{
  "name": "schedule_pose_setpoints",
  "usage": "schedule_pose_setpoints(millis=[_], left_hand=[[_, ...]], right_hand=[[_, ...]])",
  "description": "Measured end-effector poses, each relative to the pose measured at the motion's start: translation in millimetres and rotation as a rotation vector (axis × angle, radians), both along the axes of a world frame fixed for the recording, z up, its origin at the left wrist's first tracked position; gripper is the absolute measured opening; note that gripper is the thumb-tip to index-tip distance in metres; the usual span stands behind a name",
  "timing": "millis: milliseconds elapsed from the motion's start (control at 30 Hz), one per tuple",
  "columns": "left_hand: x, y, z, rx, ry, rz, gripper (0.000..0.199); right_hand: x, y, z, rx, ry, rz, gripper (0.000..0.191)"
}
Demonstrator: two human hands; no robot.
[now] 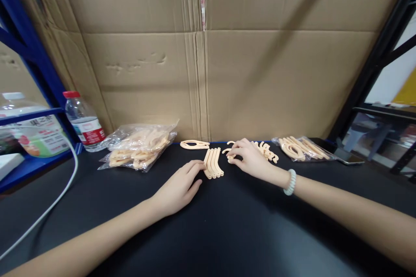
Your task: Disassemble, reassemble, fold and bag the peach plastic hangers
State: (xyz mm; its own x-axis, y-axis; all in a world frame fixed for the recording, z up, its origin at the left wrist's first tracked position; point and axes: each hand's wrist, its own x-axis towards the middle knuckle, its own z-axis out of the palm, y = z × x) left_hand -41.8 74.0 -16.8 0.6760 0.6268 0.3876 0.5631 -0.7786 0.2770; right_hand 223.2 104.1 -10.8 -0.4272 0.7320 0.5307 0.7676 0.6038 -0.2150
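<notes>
Several curved beige pieces (213, 163) lie side by side in a row at the middle of the black table. My left hand (182, 184) rests at the row's left edge, its fingertips touching the outermost piece and its thumb apart. Right of the row, my right hand (249, 158) reaches over a loose pile of similar pieces (267, 151); its thumb and fingers are bent around one piece at the pile's left side. A beige looped piece (194, 144) lies flat behind the row.
Plastic bags of beige parts (139, 147) lie at the left, beside a red-capped bottle (85, 123). Another bag (302, 148) and a phone (349, 156) lie right. Cardboard (260, 73) stands behind the black table (208, 233). A white cable (61, 194) crosses the left side.
</notes>
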Motion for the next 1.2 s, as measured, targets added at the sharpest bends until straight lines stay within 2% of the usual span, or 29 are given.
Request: schedule_pose_setpoints(millis=[133,333,533,700,833,933,1100,1200], left_hand=[[-0.7,-1.6,-1.2,0.031,0.028,0.000,0.030],[-0.3,-3.1,-0.6,0.072,0.027,-0.011,0.031],[-0.3,-6.2,1.7,0.104,0.028,-0.019,0.029],[-1.1,-7.9,2.4,0.117,0.040,-0.016,0.028],[-1.8,-8.6,3.2,0.117,0.031,-0.029,0.027],[-2.2,-8.6,3.6,0.111,0.025,-0.032,0.028],[-3.1,-9.9,3.6,0.129,-0.008,-0.044,0.028],[-3.6,-11.9,3.9,0.142,-0.078,-0.052,0.025]], right_hand=[[-7.1,11.7,1.4,-0.056,-0.036,0.013,0.014],[-24.5,25.4,22.1,-0.114,-0.042,-0.017,0.019],[-73.6,65.9,35.3,-0.270,-0.152,-0.041,0.023],[-109.0,93.3,28.5,-0.391,-0.173,-0.062,0.030],[-115.6,102.1,17.9,-0.399,-0.061,-0.036,0.032],[-114.9,102.8,16.2,-0.414,0.074,-0.010,0.031],[-108.7,94.1,27.2,-0.472,0.375,0.002,0.028],[-88.8,75.4,35.5,-0.463,0.557,0.030,0.022]])
